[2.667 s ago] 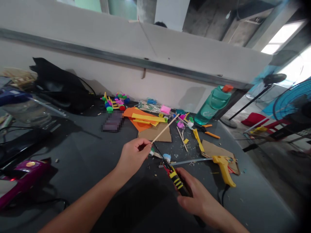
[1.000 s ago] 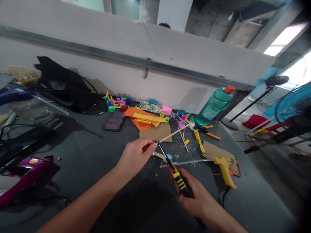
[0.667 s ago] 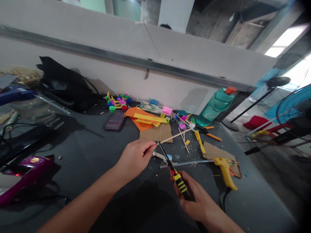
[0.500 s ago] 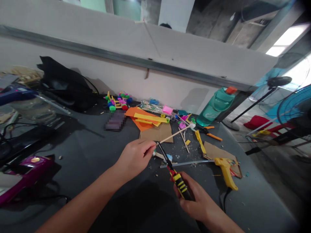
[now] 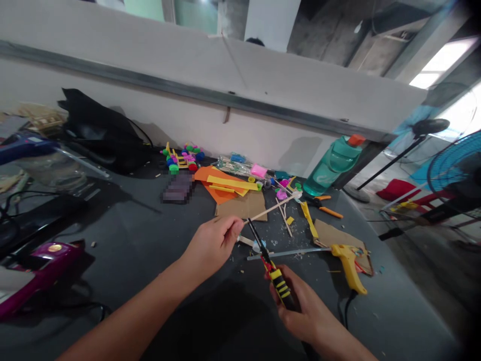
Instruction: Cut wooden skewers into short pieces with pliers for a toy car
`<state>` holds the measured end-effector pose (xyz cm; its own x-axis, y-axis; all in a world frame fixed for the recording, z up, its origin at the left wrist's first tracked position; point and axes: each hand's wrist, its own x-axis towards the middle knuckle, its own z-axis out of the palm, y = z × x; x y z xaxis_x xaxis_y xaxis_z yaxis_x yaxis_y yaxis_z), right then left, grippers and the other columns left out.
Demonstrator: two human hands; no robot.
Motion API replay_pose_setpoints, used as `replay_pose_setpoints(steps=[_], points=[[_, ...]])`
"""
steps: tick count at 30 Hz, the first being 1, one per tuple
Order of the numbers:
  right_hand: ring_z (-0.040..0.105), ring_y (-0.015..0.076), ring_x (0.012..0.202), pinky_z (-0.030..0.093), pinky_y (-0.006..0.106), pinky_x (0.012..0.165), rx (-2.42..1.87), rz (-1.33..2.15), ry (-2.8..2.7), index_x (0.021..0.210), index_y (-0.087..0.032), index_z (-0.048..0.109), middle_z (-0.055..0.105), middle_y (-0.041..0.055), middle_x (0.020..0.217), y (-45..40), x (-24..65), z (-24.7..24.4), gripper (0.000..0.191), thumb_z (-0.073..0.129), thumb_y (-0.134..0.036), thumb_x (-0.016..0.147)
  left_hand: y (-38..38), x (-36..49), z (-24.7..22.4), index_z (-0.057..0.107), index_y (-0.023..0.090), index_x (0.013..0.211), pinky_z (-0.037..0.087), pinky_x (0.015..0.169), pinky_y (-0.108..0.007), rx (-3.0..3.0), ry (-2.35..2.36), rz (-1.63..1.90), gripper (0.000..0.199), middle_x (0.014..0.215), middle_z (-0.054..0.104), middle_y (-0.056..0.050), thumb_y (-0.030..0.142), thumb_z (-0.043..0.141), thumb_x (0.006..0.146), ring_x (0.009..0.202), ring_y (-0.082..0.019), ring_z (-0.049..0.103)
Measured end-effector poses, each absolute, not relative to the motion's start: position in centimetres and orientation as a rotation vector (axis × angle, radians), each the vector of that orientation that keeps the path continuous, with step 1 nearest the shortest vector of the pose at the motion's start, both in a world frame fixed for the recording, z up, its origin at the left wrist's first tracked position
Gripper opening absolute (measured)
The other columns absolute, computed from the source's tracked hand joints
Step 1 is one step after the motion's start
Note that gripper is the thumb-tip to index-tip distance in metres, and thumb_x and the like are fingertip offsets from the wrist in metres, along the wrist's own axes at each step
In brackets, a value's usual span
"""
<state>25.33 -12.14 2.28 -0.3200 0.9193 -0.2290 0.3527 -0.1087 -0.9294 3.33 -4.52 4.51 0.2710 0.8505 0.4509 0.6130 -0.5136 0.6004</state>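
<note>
My left hand (image 5: 212,248) pinches a thin wooden stick (image 5: 272,209) near one end, and the stick's far end, with a small white tip, points up and right. My right hand (image 5: 296,316) grips a hand tool with a yellow-and-black handle (image 5: 280,286). The tool's thin black tip rises to just beside the stick, close to my left fingertips. A small white-and-blue piece (image 5: 255,245) lies on the dark table (image 5: 128,281) below the gap between my hands. My fingers hide the stick's near end.
A yellow glue gun (image 5: 347,263) with a long clear glue stick rests on cardboard to the right. Orange foam (image 5: 214,175), yellow strips, cardboard, scattered shavings, a green bottle (image 5: 330,168) and orange-handled pliers (image 5: 326,210) sit beyond. A wall stands behind the table.
My left hand has shifted slightly down and right, and the stick now tilts more steeply. The tool's tip has swung a little right, and both hands keep their hold.
</note>
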Motion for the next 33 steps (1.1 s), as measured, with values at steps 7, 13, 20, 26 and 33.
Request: replay_pose_setpoints(steps=[7, 13, 20, 26, 33], points=[[0.051, 0.0149, 0.073, 0.039, 0.024, 0.063, -1.374, 1.538, -1.608, 0.102, -0.019, 0.050, 0.052, -0.0007, 0.081, -12.2, 24.6, 2.7, 0.045, 0.048, -0.007, 0.058, -4.5, 3.3, 4.5, 0.063, 0.018, 0.089, 0.044, 0.065, -0.025, 2.300, 1.302, 1.179, 0.018, 0.079, 0.065, -0.003, 0.020, 0.045, 0.091, 0.070, -0.013, 0.058], [0.049, 0.0157, 0.074, 0.039, 0.026, 0.063, -1.333, 1.639, -1.514, 0.105, -0.019, 0.050, 0.051, -0.0002, 0.081, -12.3, 25.1, 1.7, 0.045, 0.051, -0.013, 0.060, -4.4, 3.0, 4.2, 0.063, 0.018, 0.089, 0.045, 0.067, -0.027, 2.421, 1.252, 1.144, 0.019, 0.077, 0.063, -0.003, 0.019, 0.043, 0.091, 0.071, -0.013, 0.057], [0.051, 0.0165, 0.079, 0.040, 0.026, 0.069, -1.397, 1.477, -1.598, 0.104, -0.019, 0.051, 0.054, 0.0007, 0.087, -12.7, 25.1, 2.1, 0.047, 0.048, -0.007, 0.058, -4.6, 3.4, 4.3, 0.060, 0.019, 0.091, 0.045, 0.068, -0.026, 2.345, 1.234, 1.127, 0.017, 0.080, 0.064, -0.003, 0.021, 0.043, 0.092, 0.073, -0.013, 0.058], [0.049, 0.0163, 0.077, 0.039, 0.025, 0.066, -1.318, 1.578, -1.498, 0.104, -0.021, 0.052, 0.053, 0.0003, 0.085, -12.4, 25.2, 2.1, 0.048, 0.052, -0.011, 0.057, -4.8, 3.8, 4.6, 0.060, 0.019, 0.086, 0.043, 0.063, -0.024, 2.255, 1.319, 1.109, 0.021, 0.074, 0.063, -0.001, 0.024, 0.041, 0.093, 0.068, -0.013, 0.058], [0.045, 0.0126, 0.065, 0.034, 0.022, 0.052, -1.254, 1.894, -1.215, 0.107, -0.020, 0.053, 0.051, 0.0003, 0.079, -12.0, 25.6, 0.1, 0.056, 0.062, -0.021, 0.051, -4.8, 3.5, 4.6, 0.061, 0.019, 0.087, 0.044, 0.065, -0.025, 2.371, 1.253, 1.116, 0.018, 0.076, 0.062, -0.002, 0.019, 0.043, 0.091, 0.070, -0.013, 0.056]])
